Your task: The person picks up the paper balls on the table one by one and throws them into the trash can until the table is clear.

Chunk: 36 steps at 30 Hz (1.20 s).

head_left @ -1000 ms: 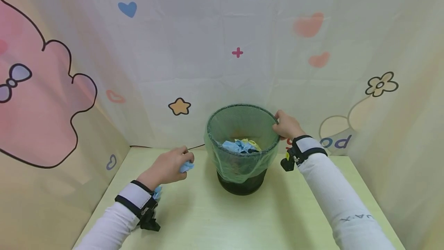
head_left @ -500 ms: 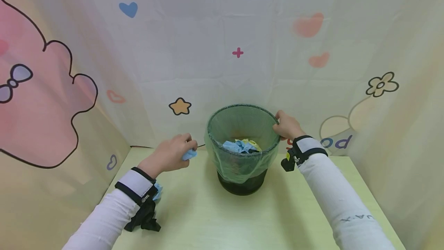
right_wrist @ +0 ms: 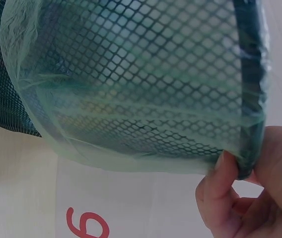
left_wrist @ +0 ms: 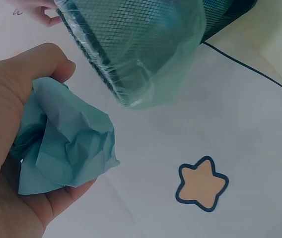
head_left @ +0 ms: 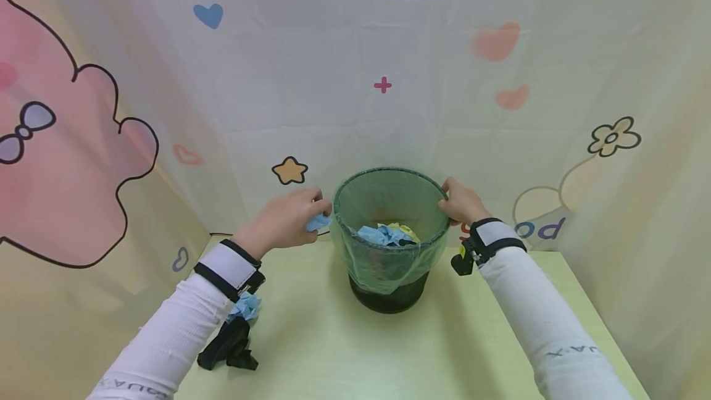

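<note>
A black mesh trash bin lined with a green plastic bag stands toward the back of the table. Crumpled blue paper and some yellow paper lie inside it. My right hand pinches the bin's rim on its right side, thumb and fingers on either side of the edge. Just left of the rim, my left hand holds a crumpled piece of blue paper in its curled fingers. In the left wrist view a gap shows between that paper and the bag.
Below the left forearm, another crumpled blue paper lies on the pale table. Beside it is a crumpled black item, its kind unclear. A printed curtain hangs right behind the bin.
My left hand has moved up and to the right with the blue paper, closer to the rim. The blue paper and black item on the table have come into fuller view. My right hand stays put.
</note>
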Each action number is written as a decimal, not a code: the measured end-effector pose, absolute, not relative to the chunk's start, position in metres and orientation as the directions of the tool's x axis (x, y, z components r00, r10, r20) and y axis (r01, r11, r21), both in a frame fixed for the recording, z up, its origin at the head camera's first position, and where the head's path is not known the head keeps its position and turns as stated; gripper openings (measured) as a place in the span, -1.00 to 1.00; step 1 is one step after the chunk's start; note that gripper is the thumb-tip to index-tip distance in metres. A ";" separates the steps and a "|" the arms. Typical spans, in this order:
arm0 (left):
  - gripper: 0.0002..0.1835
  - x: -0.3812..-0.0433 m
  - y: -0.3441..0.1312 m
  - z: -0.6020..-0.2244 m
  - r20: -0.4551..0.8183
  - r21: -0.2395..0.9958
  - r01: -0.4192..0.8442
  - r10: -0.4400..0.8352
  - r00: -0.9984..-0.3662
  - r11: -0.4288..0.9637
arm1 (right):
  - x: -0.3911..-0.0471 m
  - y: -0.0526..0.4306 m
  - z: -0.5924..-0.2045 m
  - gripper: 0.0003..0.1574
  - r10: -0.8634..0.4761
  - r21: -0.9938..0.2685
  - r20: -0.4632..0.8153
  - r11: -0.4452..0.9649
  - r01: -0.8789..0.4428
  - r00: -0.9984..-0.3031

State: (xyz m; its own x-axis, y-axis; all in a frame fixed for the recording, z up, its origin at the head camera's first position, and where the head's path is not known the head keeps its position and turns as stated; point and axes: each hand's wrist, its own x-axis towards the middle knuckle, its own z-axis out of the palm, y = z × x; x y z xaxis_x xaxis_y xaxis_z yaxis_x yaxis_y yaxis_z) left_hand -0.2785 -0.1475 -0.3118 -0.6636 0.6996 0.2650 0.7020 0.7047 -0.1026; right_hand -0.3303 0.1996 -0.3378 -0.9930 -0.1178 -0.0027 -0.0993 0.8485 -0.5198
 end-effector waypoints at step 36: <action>-0.70 -0.317 -0.052 -0.287 0.120 -0.102 0.729 0.736 -0.667 0.677 | -0.331 0.199 -0.337 -0.51 -0.105 -0.500 -0.025 0.862 -0.079 -0.994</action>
